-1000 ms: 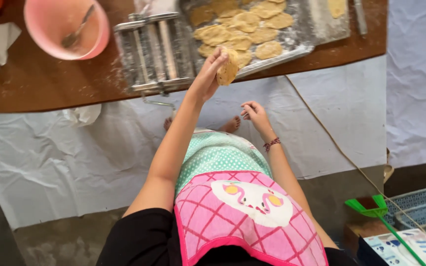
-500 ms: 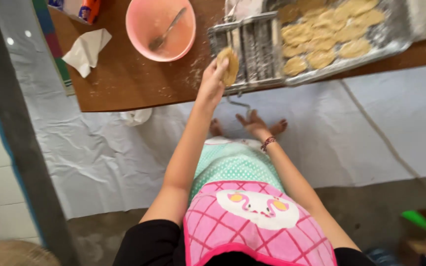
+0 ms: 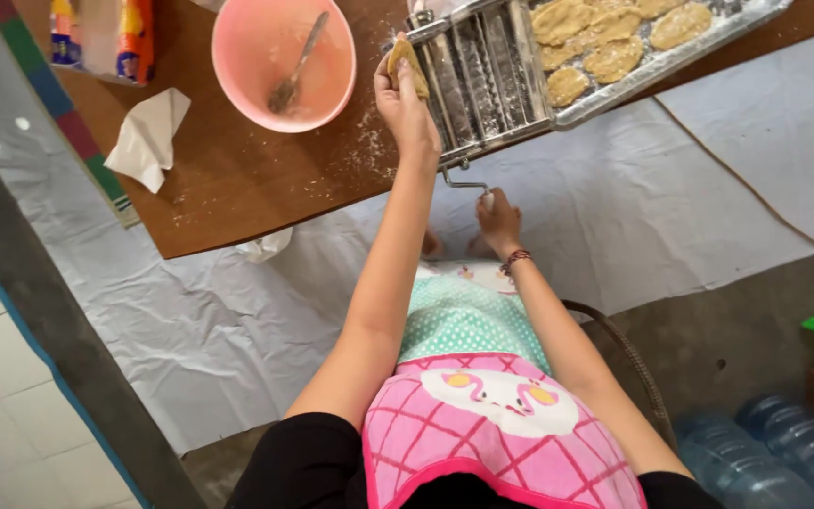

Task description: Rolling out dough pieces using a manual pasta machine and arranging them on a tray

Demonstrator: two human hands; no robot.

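- The left hand (image 3: 405, 99) grasps a piece of dough (image 3: 404, 58) at the top of the metal roller machine (image 3: 482, 80) on the worktop (image 3: 237, 179).
- The right hand (image 3: 498, 219) is clenched round the machine's crank handle (image 3: 468, 184), below the worktop edge.
- A pink bowl (image 3: 332, 85) with a spoon (image 3: 296, 71) stands just left.

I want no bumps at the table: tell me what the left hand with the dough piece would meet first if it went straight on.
Probably the metal roller machine: the left hand holds the dough piece at its near edge.

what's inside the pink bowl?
In the round pink plastic bowl a metal spoon leans, handle toward the rim, over a thin pale smear of batter or flour. Whatever lies under the spoon's head is covered.
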